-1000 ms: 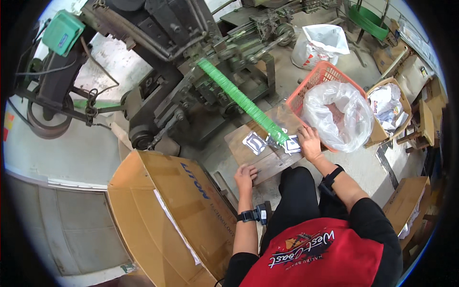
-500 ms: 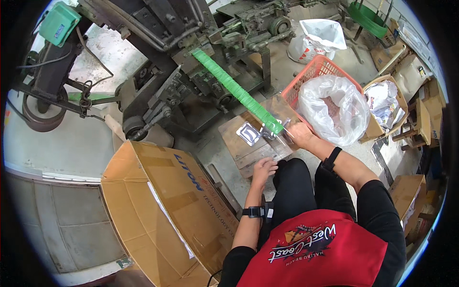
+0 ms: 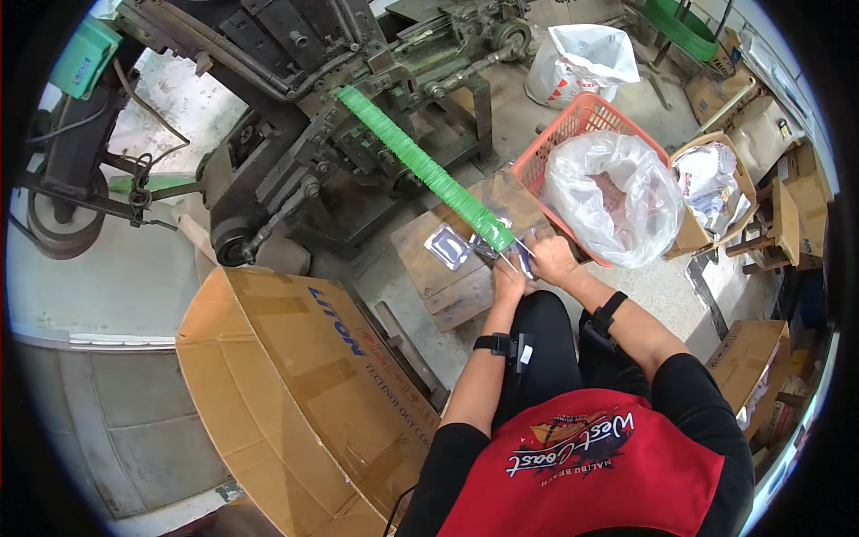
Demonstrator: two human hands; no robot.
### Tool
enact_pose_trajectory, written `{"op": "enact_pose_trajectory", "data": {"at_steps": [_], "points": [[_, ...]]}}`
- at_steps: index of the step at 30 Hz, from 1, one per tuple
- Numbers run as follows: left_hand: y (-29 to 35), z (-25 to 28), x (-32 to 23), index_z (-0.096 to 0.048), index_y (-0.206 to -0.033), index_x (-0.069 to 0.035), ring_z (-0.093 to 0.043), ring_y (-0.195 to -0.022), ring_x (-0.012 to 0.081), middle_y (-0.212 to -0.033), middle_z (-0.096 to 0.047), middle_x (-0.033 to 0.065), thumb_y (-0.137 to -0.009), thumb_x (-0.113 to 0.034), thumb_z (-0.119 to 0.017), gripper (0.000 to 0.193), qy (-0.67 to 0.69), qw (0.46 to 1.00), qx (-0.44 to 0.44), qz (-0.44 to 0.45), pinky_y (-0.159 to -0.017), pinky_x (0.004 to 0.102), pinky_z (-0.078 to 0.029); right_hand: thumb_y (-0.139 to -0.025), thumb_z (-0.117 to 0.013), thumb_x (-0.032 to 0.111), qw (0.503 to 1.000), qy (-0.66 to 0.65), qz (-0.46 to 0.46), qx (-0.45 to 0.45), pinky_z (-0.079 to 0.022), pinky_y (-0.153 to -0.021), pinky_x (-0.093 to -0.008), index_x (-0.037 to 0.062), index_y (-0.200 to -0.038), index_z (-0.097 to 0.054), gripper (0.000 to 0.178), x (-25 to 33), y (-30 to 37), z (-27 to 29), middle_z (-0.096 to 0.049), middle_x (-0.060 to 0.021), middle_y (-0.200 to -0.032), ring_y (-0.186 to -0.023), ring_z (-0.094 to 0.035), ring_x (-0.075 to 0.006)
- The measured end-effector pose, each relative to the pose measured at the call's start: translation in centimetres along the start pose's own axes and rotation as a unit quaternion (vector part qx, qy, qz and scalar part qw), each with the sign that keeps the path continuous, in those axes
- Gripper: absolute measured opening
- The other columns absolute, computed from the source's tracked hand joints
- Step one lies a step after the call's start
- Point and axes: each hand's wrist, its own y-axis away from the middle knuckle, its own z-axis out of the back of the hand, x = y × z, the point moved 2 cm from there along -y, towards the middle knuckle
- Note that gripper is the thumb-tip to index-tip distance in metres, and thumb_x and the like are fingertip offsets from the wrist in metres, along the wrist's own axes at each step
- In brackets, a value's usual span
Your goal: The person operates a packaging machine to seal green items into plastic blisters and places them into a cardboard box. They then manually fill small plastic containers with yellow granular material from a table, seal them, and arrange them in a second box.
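While you lean over the wooden stand (image 3: 461, 295) in the head view, your left hand (image 3: 508, 285) and right hand (image 3: 552, 258) meet at the lower end of one long green row (image 3: 425, 172), which slopes down from the machine (image 3: 358, 192). Your fingers are curled in close by the two thin metal rods (image 3: 509, 263) jutting from that end, with one small dark piece (image 3: 526, 261) between your hands; whether you pinch it or a rod, I cannot tell. The row looks like many thin, light, glossy pieces packed together, probably slippery and easily bent, so take hold at the edges near the rod tips; the rods themselves look stiff. You have one pale-bordered packet (image 3: 446, 246) plainly visible left of the row; others, partly covered, cannot be counted. Beside your right hand stands one basket (image 3: 530, 164) holding one clear bag (image 3: 617, 237).
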Motion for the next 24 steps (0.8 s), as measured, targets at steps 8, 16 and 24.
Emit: {"op": "enact_pose_trajectory", "data": {"at_steps": [8,16,24], "points": [[-1.9,0.1,-0.6,-0.058,-0.085,0.007,-0.058,-0.084,0.042,-0.085,-0.06,0.0279,-0.089,-0.02,-0.042,0.031,-0.242,0.947,-0.106,-0.181,-0.073,0.0472,-0.045,-0.065,-0.051,-0.001,0.931,-0.301,-0.12,-0.167,-0.04,-0.061,-0.0458,-0.0017,-0.076,-0.046,0.012,-0.4,0.7,1.3,-0.05,-0.0242,-0.068,-0.068,-0.052,-0.0421],[2.5,2.4,-2.2,-0.055,-0.1,0.002,-0.058,-0.069,0.0133,-0.087,-0.062,0.0111,-0.095,-0.041,-0.04,0.046,0.082,0.99,-0.046,-0.108,-0.055,0.026,-0.046,-0.069,-0.055,0.0,0.863,-0.455,-0.181,-0.124,-0.042,-0.055,-0.0358,-0.0024,-0.077,-0.052,0.009,-0.6,2.4,1.8,-0.051,-0.013,-0.062,-0.058,-0.053,-0.0222],[7.6,3.0,-4.5,-0.043,-0.117,-0.002,-0.059,-0.083,0.0241,-0.093,-0.058,0.0132,-0.094,-0.053,-0.023,0.059,0.417,0.907,0.065,-0.005,-0.067,0.034,-0.05,-0.073,-0.054,0.0,0.917,-0.384,-0.09,-0.05,-0.047,-0.068,-0.0382,0.0048,-0.101,-0.058,0.028,0.3,1.6,6.7,-0.06,-0.0151,-0.082,-0.076,-0.059,-0.0327]]}}
